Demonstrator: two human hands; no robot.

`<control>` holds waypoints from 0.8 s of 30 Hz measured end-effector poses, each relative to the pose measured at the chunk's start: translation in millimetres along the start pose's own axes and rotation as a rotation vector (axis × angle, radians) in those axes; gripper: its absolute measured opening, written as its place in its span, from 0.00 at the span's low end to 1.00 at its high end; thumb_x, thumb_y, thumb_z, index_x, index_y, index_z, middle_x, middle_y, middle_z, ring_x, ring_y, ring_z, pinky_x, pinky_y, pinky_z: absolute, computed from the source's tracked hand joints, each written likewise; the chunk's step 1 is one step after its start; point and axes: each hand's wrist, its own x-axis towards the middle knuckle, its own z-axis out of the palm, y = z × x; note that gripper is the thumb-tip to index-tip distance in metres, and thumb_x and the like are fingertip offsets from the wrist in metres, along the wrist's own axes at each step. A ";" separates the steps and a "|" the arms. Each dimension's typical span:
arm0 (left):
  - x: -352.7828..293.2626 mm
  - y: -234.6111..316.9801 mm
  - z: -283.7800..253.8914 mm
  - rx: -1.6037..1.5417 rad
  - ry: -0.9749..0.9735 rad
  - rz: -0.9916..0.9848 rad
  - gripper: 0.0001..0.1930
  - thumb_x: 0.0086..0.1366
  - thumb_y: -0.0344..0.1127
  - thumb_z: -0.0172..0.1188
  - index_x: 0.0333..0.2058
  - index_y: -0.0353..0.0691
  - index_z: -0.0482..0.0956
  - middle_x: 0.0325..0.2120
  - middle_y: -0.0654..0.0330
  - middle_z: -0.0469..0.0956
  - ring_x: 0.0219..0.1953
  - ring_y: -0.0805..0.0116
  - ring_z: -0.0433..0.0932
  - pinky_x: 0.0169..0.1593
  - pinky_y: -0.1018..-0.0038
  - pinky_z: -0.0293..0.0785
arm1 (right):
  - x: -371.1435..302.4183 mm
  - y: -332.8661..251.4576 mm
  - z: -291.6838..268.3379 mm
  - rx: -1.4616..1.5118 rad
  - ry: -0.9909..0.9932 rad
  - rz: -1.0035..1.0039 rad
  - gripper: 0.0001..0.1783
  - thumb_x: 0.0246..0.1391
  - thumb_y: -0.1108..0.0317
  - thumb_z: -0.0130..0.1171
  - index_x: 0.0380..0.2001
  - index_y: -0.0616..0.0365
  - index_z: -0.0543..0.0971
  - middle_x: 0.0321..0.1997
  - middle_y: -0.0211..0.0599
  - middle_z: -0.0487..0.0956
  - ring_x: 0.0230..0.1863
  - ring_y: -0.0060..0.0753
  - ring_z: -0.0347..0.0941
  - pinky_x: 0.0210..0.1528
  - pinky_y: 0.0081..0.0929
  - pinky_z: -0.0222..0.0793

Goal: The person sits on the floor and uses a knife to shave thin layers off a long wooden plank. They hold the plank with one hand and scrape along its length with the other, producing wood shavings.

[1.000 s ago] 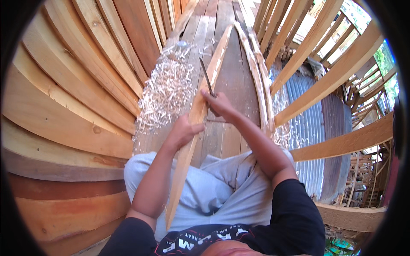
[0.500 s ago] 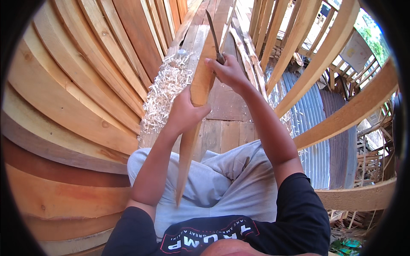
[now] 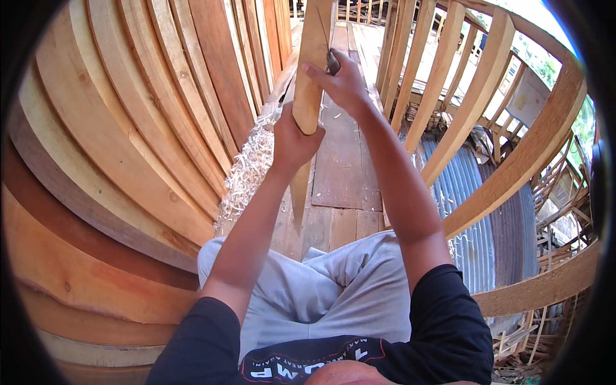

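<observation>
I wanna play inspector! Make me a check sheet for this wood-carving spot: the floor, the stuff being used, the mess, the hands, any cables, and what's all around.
Surface: plank floor, with a few loose bits on it.
Job's things: long piece of wood, its lower end pointed; knife with a dark handle, its blade hard to make out.
Clutter: pale wood shavings heaped at the left.
Hands: left hand wrapped around the wood; right hand gripping the knife handle.
Cables: nothing seen.
Surroundings: wooden boards along the left; wooden slats along the right, corrugated metal sheets beyond them.
</observation>
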 end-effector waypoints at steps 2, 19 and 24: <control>-4.4 -19.2 7.6 0.039 0.110 0.053 0.23 0.51 0.34 0.64 0.45 0.34 0.69 0.33 0.53 0.77 0.36 0.62 0.80 0.40 0.66 0.75 | -10.1 -2.7 10.3 0.039 0.015 -0.039 0.31 0.50 0.56 0.66 0.54 0.61 0.71 0.39 0.39 0.80 0.39 0.27 0.77 0.39 0.26 0.73; 137.4 40.1 -99.8 -0.284 -0.109 0.264 0.39 0.64 0.54 0.57 0.61 0.28 0.56 0.59 0.50 0.64 0.66 0.57 0.57 0.67 0.61 0.54 | -60.3 42.2 27.4 0.241 -0.142 0.083 0.24 0.53 0.64 0.61 0.52 0.58 0.71 0.44 0.41 0.79 0.41 0.30 0.78 0.42 0.28 0.72; 197.5 126.6 -86.9 -0.800 -0.164 0.155 0.30 0.57 0.52 0.65 0.50 0.41 0.65 0.38 0.53 0.76 0.44 0.57 0.79 0.44 0.64 0.78 | -61.2 40.4 41.0 0.328 -0.140 0.047 0.25 0.53 0.63 0.63 0.53 0.58 0.71 0.41 0.34 0.77 0.38 0.23 0.72 0.43 0.24 0.69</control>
